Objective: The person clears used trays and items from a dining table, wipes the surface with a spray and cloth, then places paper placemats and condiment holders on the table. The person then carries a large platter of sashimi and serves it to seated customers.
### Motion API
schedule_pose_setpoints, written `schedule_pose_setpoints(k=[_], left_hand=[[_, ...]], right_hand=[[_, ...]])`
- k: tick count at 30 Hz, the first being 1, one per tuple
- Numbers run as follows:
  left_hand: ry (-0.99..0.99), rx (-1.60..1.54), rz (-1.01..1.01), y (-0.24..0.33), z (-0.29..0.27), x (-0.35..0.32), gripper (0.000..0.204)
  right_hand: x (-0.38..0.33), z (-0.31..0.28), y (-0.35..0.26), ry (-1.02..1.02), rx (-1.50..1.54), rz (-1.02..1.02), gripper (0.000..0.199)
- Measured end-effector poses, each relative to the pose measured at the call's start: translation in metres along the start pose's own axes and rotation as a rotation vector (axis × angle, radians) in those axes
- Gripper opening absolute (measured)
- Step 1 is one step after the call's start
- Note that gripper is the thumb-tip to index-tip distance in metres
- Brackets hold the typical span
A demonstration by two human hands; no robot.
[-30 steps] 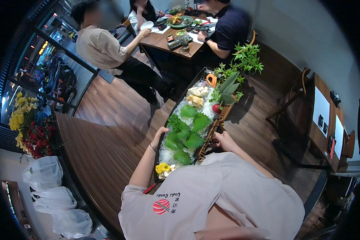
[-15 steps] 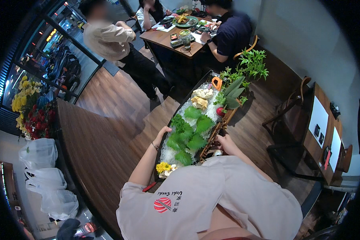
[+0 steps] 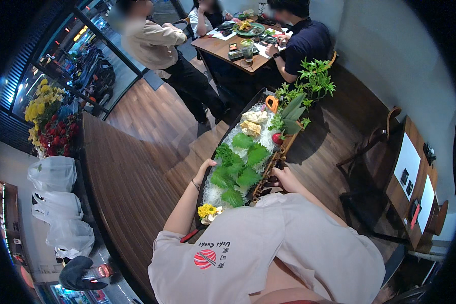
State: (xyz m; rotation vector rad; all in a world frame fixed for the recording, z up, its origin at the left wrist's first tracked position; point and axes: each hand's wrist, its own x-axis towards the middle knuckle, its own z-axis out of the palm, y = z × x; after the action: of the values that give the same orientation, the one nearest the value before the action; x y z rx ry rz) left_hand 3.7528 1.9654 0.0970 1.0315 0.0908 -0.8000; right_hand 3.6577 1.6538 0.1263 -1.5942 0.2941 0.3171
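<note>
In front of my body is a long boat-shaped serving tray (image 3: 266,178) with a dark side and a brown railing. My left hand (image 3: 206,168) is closed on its left edge, thumb over the rim. On the other side my right hand (image 3: 287,180) grips it by the railing; some of its fingers are hidden. White shredded garnish (image 3: 214,193) lines the tray, topped with green shiso leaves (image 3: 248,177). Pale yellowish pieces (image 3: 252,127), a red ball-shaped garnish (image 3: 277,138) and an orange loop (image 3: 271,104) sit toward the far end. A yellow flower (image 3: 206,211) lies at the near end.
A leafy plant (image 3: 315,81) rises at the tray's far end. Ahead, a person (image 3: 157,45) stands beside a table (image 3: 213,46) with two seated people. A dark wooden counter (image 3: 131,177) runs along my left. To the right are a chair (image 3: 375,142) and another table (image 3: 418,139).
The room has shifted in view: the far table, standing person and flowers now appear farther right, the plastic bags higher. Both hands keep their hold on the tray.
</note>
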Motion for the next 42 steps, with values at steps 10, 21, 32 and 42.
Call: schedule_pose_setpoints(k=[10,21,32,42], left_hand=[[0.096,0.137,0.127,-0.006,0.012,-0.005,0.043],[0.096,0.064,0.112,-0.016,0.005,0.005,0.041],[0.181,0.040,0.118,-0.029,0.008,0.002,0.044],[0.237,0.017,0.221,-0.044,0.051,-0.018,0.048]], right_hand=[[0.006,-0.011,0.005,-0.044,-0.107,-0.047,0.038],[-0.015,-0.008,-0.018,-0.037,0.073,0.030,0.042],[-0.025,-0.018,-0.037,-0.184,0.117,-0.021,0.043],[-0.014,-0.043,-0.049,-0.250,0.060,0.073,0.040]])
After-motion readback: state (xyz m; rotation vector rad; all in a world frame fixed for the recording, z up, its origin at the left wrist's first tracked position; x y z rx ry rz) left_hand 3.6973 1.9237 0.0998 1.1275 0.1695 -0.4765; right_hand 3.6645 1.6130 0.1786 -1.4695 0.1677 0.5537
